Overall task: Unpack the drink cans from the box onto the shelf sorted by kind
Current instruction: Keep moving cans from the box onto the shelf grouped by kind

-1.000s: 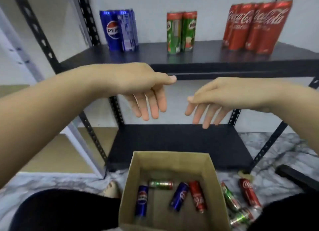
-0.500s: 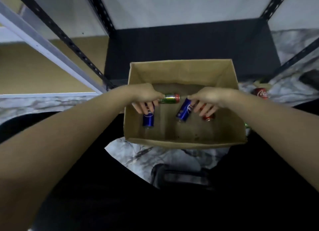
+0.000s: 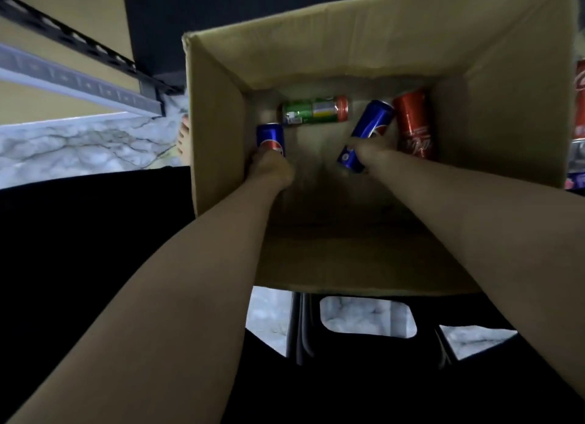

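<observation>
I look straight down into the open cardboard box (image 3: pixel 218 113). On its floor lie a green can (image 3: pixel 313 110), a red cola can (image 3: pixel 413 123) and two blue Pepsi cans. My left hand (image 3: pixel 269 170) grips the left blue can (image 3: pixel 269 137) by its near end. Over at the right, the tilted blue can (image 3: pixel 370 126) is held round its lower half by my right hand (image 3: pixel 368 151). Both cans still lie on the box floor. The upper shelf is out of view.
The black lower shelf board (image 3: pixel 190 12) lies just beyond the box. Marble floor (image 3: pixel 79 145) shows at the left, with a foot (image 3: pixel 184 142) beside the box. More cans (image 3: pixel 579 107) lie outside the box's right wall. A black stool frame (image 3: pixel 300 325) is below.
Both hands came down from in front of the shelf into the box and closed on the two blue cans. My head dropped and moved closer over the box.
</observation>
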